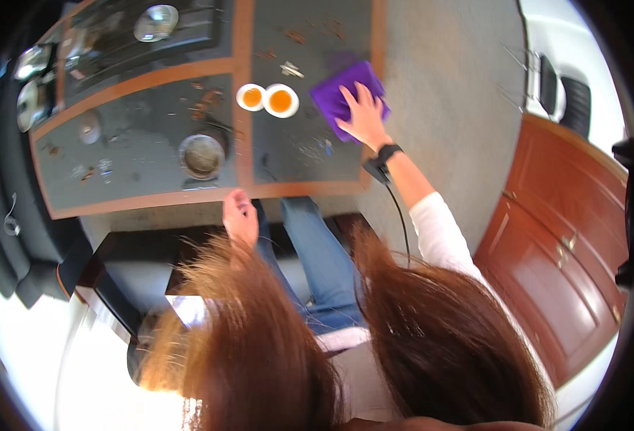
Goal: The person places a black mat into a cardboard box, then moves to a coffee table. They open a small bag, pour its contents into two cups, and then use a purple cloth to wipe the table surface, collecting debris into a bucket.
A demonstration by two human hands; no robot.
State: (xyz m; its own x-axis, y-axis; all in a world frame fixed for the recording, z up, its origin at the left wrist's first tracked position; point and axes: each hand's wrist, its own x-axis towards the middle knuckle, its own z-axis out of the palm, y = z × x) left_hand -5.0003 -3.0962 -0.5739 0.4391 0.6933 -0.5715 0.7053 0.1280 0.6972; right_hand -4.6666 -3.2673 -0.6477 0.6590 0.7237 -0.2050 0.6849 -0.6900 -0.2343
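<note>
My right hand (pixel 364 114) lies with fingers spread on a folded purple cloth (pixel 338 86), near the right edge of a glass-topped table with wooden strips (pixel 243 134). A dark band with a small device sits on that wrist, and a cable runs down from it. At the table's front edge is my left hand (pixel 240 218), its fingers curled; whether anything is inside cannot be made out. Left of the cloth are two touching white round pieces with orange centres, like egg halves: a smaller one (pixel 252 97) and a larger one (pixel 281 101).
A round glass bowl or ashtray (pixel 202 156) rests near the table's front. Brown crumbs (pixel 206 104) and small pale scraps (pixel 292 69) are scattered over the glass. A wooden cabinet (pixel 554 242) stands at right, a black sofa (pixel 4 215) at left.
</note>
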